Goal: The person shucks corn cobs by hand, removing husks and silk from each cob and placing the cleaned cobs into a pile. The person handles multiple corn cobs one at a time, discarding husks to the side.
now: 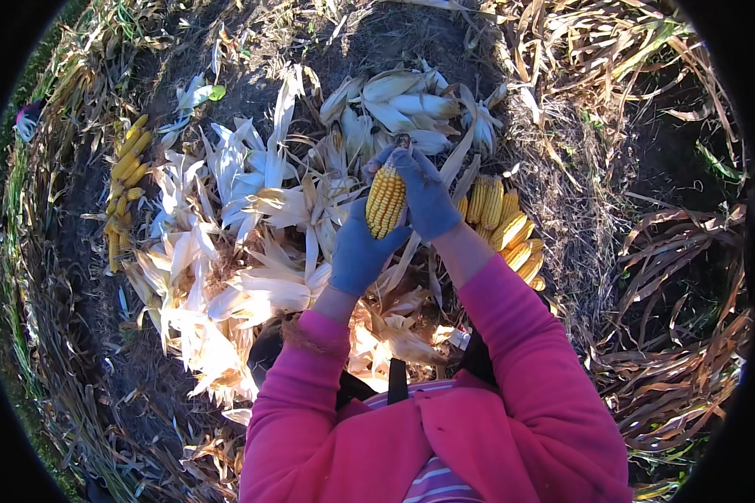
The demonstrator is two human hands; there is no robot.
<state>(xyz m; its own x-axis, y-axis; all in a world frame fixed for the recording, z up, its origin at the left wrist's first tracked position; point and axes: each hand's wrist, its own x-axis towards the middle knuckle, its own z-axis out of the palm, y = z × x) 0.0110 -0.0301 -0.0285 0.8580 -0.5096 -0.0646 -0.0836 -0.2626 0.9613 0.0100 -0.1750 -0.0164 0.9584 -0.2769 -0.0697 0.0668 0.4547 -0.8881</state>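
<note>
A husked ear of yellow corn (385, 200) is held between my two gloved hands. My left hand (363, 246), in a grey-blue glove, cradles the ear's lower part from beneath and the left. My right hand (426, 192), in a matching glove, closes around the ear's upper end near its dark stub. Just above the hands lies a heap of unhusked ears in pale husks (402, 104). A pile of bare yellow ears (509, 231) rests right beside my right wrist, partly hidden by the forearm.
Loose pale husks (251, 207) spread on the ground to the left. Farther left lies another pile of bare yellow ears (126, 173). Dry corn stalks and leaves (679, 302) cover the ground at the right, and more stalks (44, 302) run along the left rim.
</note>
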